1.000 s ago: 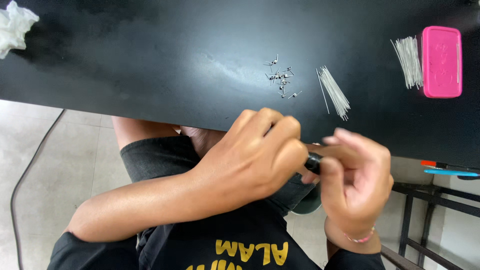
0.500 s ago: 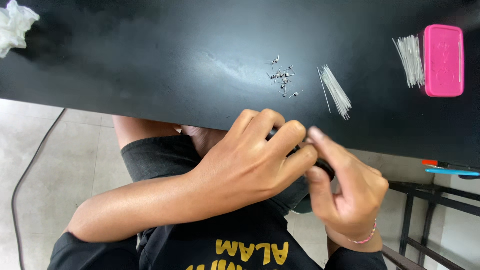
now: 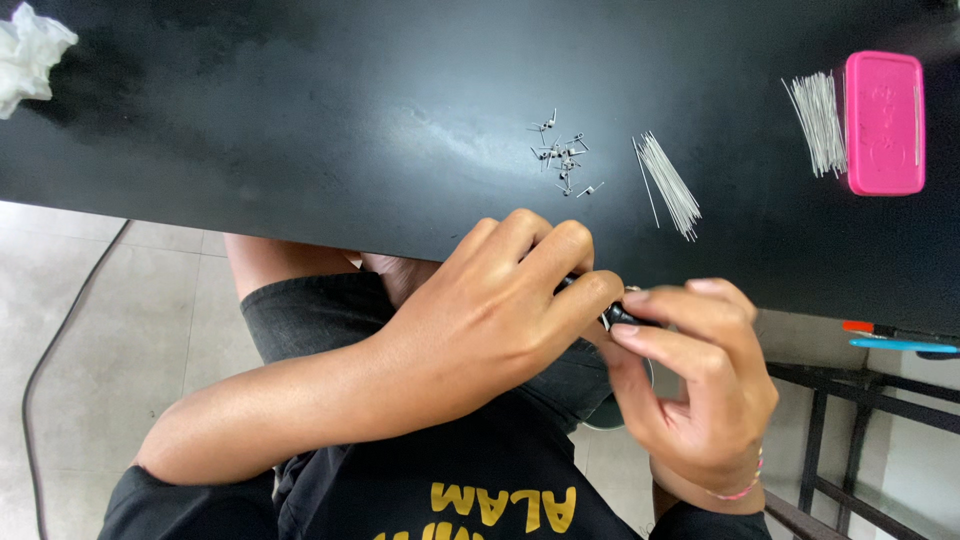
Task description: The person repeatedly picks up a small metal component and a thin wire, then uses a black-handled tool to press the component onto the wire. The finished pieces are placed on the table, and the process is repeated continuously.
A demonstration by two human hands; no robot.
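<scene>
A small dark tool (image 3: 622,316) sits at the worktop (image 3: 300,130) edge, pinched between left hand (image 3: 490,320) and right hand (image 3: 700,390); a few bent wire pieces (image 3: 562,158) lie finished; many straight wires (image 3: 668,185) seemingly remain.

matt black table (image 3: 300,130); shiny metal wires (image 3: 668,185); glossy pink plastic case (image 3: 884,122).

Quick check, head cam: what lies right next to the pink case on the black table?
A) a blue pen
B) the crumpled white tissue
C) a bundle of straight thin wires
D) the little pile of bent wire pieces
C: a bundle of straight thin wires lies just left of the pink case; the tissue and bent wire pieces lie far off.
</scene>
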